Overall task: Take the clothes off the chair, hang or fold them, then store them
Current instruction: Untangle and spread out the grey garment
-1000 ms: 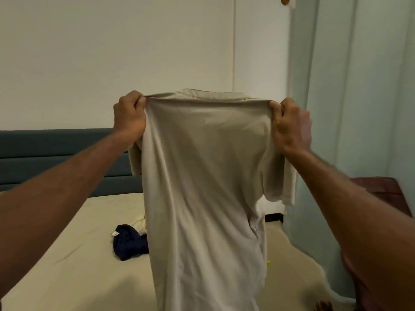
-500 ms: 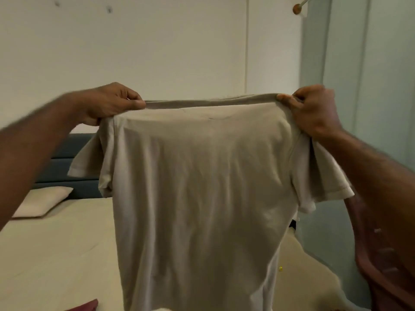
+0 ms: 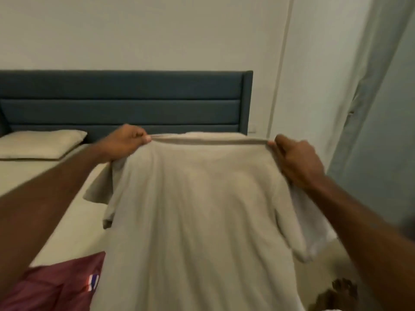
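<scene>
- T-shirt (image 3: 197, 221), beige, short-sleeved, held up by its shoulders over the bed (image 3: 67, 221); body hangs down toward bottom of frame, sleeves droop at both sides. Lower hem out of view.
- L hand (image 3: 125, 142): fingers curled, thumb + fingers pinching the shirt's left shoulder seam near the collar.
- R hand (image 3: 296, 162): fingers curled round the right shoulder, cloth bunched under the palm.
- Collar edge stretched fairly taut btwn the 2 hands; fabric blurred, so creases hard to judge.
- Step in hand, as I read it: shirt is spread out ahead of folding, w/ the bed as the likely work surface. Storing not yet started.
- Next move prob calls for lowering the shirt flat onto the mattress, keeping both shoulder grips level so it lands w/o twisting, then folding sleeves in.
- Maroon garment (image 3: 56, 286) w/ a small striped patch lies on the bed at lower left, partly under the hanging shirt; it may need shifting to make room.
- Pillow (image 3: 40, 143) sits by the dark blue headboard (image 3: 125, 102), well apart from the shirt.
</scene>
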